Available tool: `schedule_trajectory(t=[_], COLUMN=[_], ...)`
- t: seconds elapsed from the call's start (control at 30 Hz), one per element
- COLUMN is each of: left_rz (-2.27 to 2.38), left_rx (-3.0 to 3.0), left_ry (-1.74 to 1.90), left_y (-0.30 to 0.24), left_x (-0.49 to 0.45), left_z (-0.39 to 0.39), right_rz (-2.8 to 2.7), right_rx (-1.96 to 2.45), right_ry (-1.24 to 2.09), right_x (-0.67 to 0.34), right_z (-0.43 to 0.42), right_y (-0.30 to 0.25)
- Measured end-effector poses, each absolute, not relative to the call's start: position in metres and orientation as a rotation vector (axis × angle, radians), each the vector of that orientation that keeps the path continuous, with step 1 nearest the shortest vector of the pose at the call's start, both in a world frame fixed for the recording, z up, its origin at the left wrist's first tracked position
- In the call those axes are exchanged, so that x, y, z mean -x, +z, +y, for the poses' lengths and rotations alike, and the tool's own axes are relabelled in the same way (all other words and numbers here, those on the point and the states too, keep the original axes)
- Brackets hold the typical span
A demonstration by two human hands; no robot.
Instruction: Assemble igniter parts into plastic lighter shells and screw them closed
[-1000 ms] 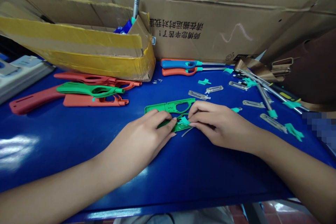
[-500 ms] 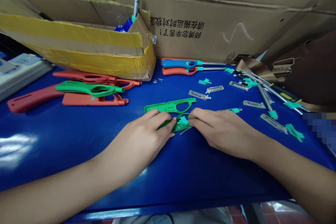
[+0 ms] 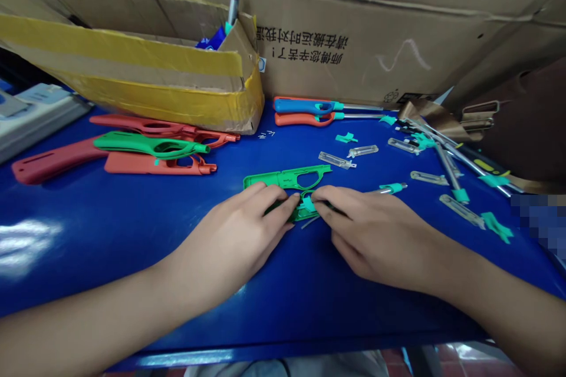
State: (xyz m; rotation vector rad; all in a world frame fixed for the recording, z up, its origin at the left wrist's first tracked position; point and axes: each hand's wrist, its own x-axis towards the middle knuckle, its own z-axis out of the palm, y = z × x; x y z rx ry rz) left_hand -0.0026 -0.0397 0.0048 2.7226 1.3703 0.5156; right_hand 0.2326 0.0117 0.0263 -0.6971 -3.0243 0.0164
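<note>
My left hand (image 3: 247, 230) is closed on a green lighter shell half (image 3: 301, 215) lying low over the blue table, its thumb and fingers at the shell's left part. In that shell sits a small turquoise trigger piece (image 3: 308, 205). My right hand (image 3: 375, 232) pinches at this piece with thumb and forefinger, which partly hide it. Just behind lies a matching green shell half (image 3: 283, 179), its inside facing up. A thin rod (image 3: 310, 222) rests by the near edge of the held shell. Beyond my right hand, a metal tube with a turquoise end (image 3: 391, 188) shows.
Red lighter shells (image 3: 57, 160) and a green one (image 3: 150, 144) lie left. Two finished-looking lighters (image 3: 305, 107) are at the back. Clear fuel tanks (image 3: 336, 159), turquoise pieces (image 3: 497, 227) and metal tubes (image 3: 446, 168) are scattered right. A yellow-taped cardboard box (image 3: 177, 100) stands back left.
My right hand has shifted slightly left over the turquoise trigger piece, its other fingers lower and more spread. The left hand keeps its hold on the green shell half.
</note>
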Motion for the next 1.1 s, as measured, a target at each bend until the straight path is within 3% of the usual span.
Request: schedule_trajectory(t=[0.37, 0.7, 0.8, 1.03, 1.1], left_rz=[1.358, 1.277, 1.287, 1.202, 1.166], left_rx=[-2.873, -2.926, -2.922, -2.921, -2.938], left_ry=[0.207, 0.216, 0.222, 0.270, 0.294], left_y=[-0.001, -0.002, -0.003, -0.002, -0.001], left_x=[0.005, 0.005, 0.005, 0.008, 0.009], left_z=[-0.039, -0.040, -0.040, -0.036, -0.034], right_rz=[-2.732, -2.338, -2.406, -2.825, -2.806], right_rx=[0.895, 1.163, 1.057, 0.644, 0.617], right_ry=[0.560, 1.045, 1.038, 0.585, 0.601], right_x=[-0.243, -0.228, -0.233, -0.240, -0.239], right_z=[0.033, 0.042, 0.045, 0.038, 0.038], right_y=[0.029, 0.014, 0.016, 0.018, 0.019])
